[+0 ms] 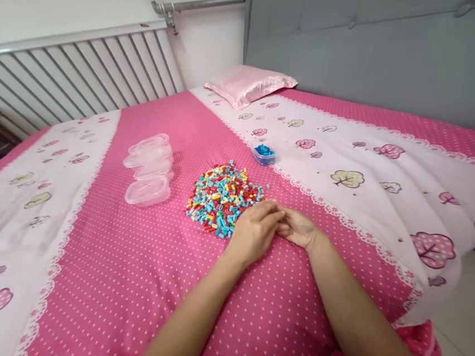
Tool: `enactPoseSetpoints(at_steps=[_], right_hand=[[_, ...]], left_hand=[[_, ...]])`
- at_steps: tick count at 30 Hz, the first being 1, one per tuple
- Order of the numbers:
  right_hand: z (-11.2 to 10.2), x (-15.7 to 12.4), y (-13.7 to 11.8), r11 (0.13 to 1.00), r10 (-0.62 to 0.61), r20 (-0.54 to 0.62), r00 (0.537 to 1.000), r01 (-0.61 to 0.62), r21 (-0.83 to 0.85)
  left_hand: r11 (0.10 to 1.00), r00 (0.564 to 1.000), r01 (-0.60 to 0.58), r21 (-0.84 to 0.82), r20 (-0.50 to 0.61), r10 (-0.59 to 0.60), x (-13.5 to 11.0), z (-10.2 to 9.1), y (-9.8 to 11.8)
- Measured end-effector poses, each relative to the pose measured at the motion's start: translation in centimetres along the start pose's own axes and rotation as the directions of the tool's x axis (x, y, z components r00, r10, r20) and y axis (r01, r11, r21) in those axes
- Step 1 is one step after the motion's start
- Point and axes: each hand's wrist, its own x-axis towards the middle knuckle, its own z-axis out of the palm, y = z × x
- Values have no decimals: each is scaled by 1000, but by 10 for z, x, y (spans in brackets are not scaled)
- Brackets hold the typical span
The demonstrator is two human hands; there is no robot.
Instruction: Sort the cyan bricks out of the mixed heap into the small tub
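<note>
A heap of small plastic building bricks (224,196) in light blue, red, yellow and a little green lies on the pink bedspread. At the heap's near right side my two hands meet. My left hand (256,227) has its back upward, and its bent fingers reach over the fingers of the other. Palm partly up and fingers curled, my right hand (297,227) touches it from the right. Whatever lies between them is hidden. Beyond my hands stands a small clear tub (264,159) holding blue bricks (264,149).
Several clear plastic tubs (148,191) stand in a row left of the heap. The dotted pink bedspread (114,257) has soft folds. Farther back are a pink pillow (249,83), a grey headboard (359,48) and a white radiator (72,76). One loose brick (268,186) lies beside the heap.
</note>
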Motion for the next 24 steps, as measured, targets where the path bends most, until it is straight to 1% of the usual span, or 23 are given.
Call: enactPoseSetpoints(at_steps=[2,3,4,6,8,10,11,13,15,16,18,20,22,24], right_hand=[[-2,-1,-1,991,86,59,995,-92,97],[-3,-1,-2,980,123,77,989,-133,147],[-4,-1,-2,974,126,76,989,-138,181],[-4,-2,-2,971,108,57,993,-117,208],[-4,-2,-1,977,86,53,995,-94,193],[-3,-3,0,983,61,56,997,-70,172],[-3,-3,0,984,50,56,997,-59,166],[-2,-3,0,986,37,48,998,-44,160],[-1,-4,0,986,35,34,999,-40,159],[0,-4,0,986,36,28,999,-40,161],[0,-4,0,986,37,20,999,-40,163],[-1,-3,0,986,35,19,999,-38,163],[-2,-3,1,986,33,20,999,-36,160],[-2,-3,1,987,32,23,999,-36,158]], left_hand=[[989,991,131,71,-41,-128,2,-20,-8],[973,977,210,97,-66,-205,2,-33,-14],[947,953,297,122,-97,-286,1,-47,-22],[865,882,470,177,-128,-453,-3,-75,-38],[766,811,581,276,-115,-574,-10,-96,-54],[679,744,644,353,-86,-662,-15,-108,-65],[649,717,659,380,-56,-695,-18,-110,-69],[625,672,666,408,35,-739,-21,-109,-73],[615,637,671,415,101,-764,-22,-104,-74],[608,627,674,418,111,-771,-22,-102,-75],[591,616,682,430,96,-782,-24,-96,-78],[576,617,685,445,65,-784,-25,-91,-81],[574,631,679,457,37,-775,-27,-87,-85],[584,654,666,465,14,-757,-28,-83,-89]])
